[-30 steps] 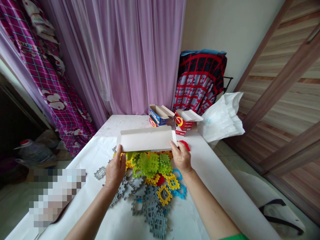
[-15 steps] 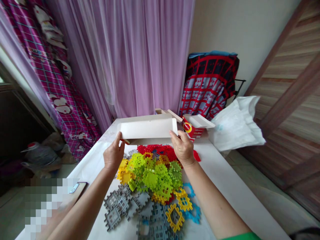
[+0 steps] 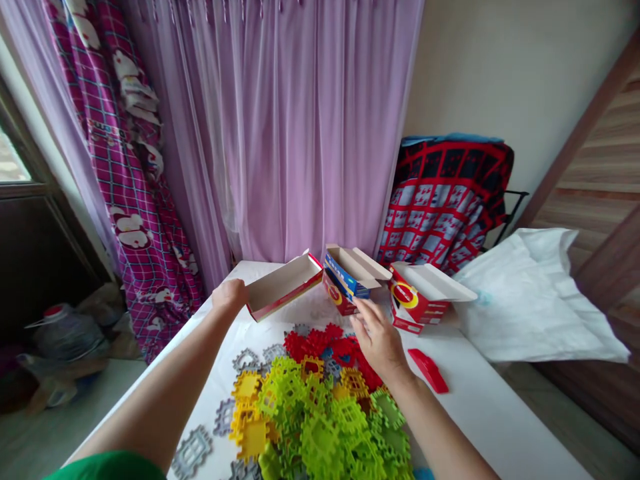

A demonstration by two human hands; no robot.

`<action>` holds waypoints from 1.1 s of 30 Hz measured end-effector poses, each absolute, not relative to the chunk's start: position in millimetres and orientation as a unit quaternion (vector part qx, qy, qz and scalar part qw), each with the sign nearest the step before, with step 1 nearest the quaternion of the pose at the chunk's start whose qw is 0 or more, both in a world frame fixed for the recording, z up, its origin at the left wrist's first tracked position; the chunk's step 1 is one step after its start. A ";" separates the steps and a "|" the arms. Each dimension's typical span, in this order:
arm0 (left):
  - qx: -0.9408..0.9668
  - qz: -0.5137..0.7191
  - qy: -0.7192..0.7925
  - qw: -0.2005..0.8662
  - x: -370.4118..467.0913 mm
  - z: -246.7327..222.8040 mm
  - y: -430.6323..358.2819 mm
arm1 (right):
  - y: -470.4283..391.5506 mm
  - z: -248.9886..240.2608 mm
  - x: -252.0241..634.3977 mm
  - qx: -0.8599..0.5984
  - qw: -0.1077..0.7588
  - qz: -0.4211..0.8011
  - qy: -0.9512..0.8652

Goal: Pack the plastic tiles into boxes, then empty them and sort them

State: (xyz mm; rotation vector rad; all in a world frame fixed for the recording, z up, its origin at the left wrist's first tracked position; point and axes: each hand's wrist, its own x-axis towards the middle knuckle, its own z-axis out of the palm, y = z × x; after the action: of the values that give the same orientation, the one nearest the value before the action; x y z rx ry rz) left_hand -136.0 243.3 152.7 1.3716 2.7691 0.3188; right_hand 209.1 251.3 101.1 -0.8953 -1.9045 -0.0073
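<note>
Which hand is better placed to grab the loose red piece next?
Right, I'd judge: the right hand appears free and is nearer the loose red piece, while the left hand grips the leftmost open box.

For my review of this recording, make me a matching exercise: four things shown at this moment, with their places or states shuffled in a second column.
Things:
1. left hand
2. blue-sided box
3. white bag
4. green pieces

Places or states:
A. to the right of the red box
B. nearer the camera than the red pieces
C. gripping one end of the held box
D. between the held box and the red box

Pairs: 1-C, 2-D, 3-A, 4-B
</note>
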 end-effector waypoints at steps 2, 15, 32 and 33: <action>0.440 0.102 0.891 0.028 -138.5 147.8 259.3 | 238.5 77.8 230.4 -0.396 0.484 0.004 -0.780; 0.539 0.120 0.828 0.095 -102.5 45.8 104.6 | 179.3 -11.4 290.2 -0.598 0.336 0.140 -0.714; 0.604 0.378 0.668 0.216 34.3 28.7 50.6 | 188.0 73.0 176.1 -0.406 0.265 0.395 -0.780; 0.613 0.376 0.657 0.226 30.9 33.8 43.2 | 183.1 78.3 181.2 -0.395 0.278 0.384 -0.787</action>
State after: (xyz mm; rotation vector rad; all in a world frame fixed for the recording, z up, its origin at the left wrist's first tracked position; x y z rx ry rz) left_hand 30.9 43.2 33.8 1.6888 1.8126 1.0370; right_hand 181.2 183.1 78.3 -1.0615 -2.1131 1.0297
